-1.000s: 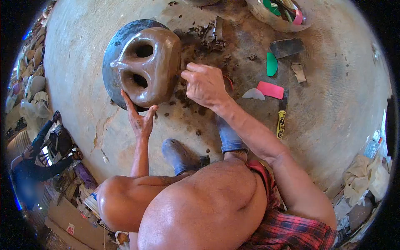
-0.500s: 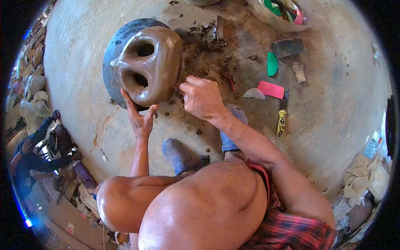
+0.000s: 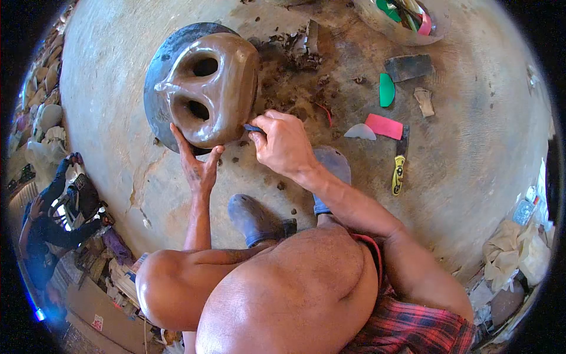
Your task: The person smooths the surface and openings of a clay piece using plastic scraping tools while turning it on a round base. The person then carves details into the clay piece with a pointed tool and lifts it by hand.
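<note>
A wet brown clay form (image 3: pixel 242 76) with two deep holes sits on a round dark turntable (image 3: pixel 158 100). My left hand (image 3: pixel 198 170) is at the near side of the clay, thumb and fingers spread, fingertips against or close to its lower edge. In my right hand (image 3: pixel 283 141), closed fingers pinch a small dark-blue tool (image 3: pixel 253 128). Its tip points at the clay's lower right side and seems to touch it. The rest of the tool is hidden inside the hand.
Right on the floor lie a green scraper (image 3: pixel 386 90), a pink rectangle (image 3: pixel 384 126), a pale half-round piece (image 3: pixel 360 131), a yellow-handled knife (image 3: pixel 398 176) and a dark block (image 3: pixel 408 68). Clay scraps (image 3: pixel 303 59) litter the floor beyond. Another person (image 3: pixel 44 221) is at far left.
My right hand has shifted slightly and turned, so the dark-blue tool now shows against the clay's side. My left hand stays almost where it was.
</note>
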Demonstrator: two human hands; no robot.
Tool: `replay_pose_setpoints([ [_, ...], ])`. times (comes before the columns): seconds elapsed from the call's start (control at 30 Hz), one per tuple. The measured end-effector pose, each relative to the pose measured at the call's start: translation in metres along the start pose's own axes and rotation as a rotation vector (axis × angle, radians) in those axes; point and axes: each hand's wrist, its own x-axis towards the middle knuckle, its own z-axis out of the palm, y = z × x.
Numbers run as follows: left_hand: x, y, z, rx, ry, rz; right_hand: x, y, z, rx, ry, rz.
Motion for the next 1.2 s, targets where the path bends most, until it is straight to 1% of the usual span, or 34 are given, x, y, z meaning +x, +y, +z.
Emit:
replay_pose_setpoints([
  [0.13, -0.001, 0.001, 0.003, -0.031, 0.015, 0.028, 0.005, -0.005, -0.007, 0.009, -0.021, 0.011],
  [0.23, -0.001, 0.004, 0.004, -0.037, 0.003, 0.008, 0.008, -0.010, -0.013, 0.004, -0.028, 0.033],
  [0.3, -0.001, 0.004, 0.004, -0.020, 0.011, 0.015, 0.011, -0.012, -0.015, -0.042, -0.074, 0.054],
  [0.5, -0.001, 0.006, 0.005, 0.015, 0.028, 0.015, 0.020, -0.013, -0.023, -0.157, -0.143, -0.004],
  [0.57, -0.002, 0.004, 0.005, 0.009, 0.028, 0.003, 0.022, -0.014, -0.024, -0.175, -0.142, -0.011],
  [0.67, -0.002, 0.001, 0.006, 0.018, 0.054, 0.035, 0.025, -0.014, -0.027, -0.198, -0.146, -0.034],
  [0.77, -0.002, 0.000, 0.006, 0.023, 0.061, 0.022, 0.030, -0.014, -0.032, -0.228, -0.150, -0.069],
  [0.83, -0.003, 0.000, 0.006, -0.001, 0.062, -0.025, 0.034, -0.017, -0.032, -0.242, -0.148, -0.106],
  [0.87, -0.003, 0.000, 0.005, 0.040, 0.067, 0.022, 0.035, -0.017, -0.033, -0.249, -0.154, -0.092],
  [0.97, -0.003, 0.002, 0.007, 0.052, 0.086, 0.058, 0.038, -0.013, -0.033, -0.265, -0.150, -0.092],
  [1.03, -0.004, 0.003, 0.007, 0.016, 0.073, 0.025, 0.042, -0.012, -0.034, -0.272, -0.140, -0.098],
  [1.2, -0.004, 0.000, 0.007, 0.014, 0.089, 0.030, 0.049, -0.010, -0.035, -0.292, -0.124, -0.092],
])
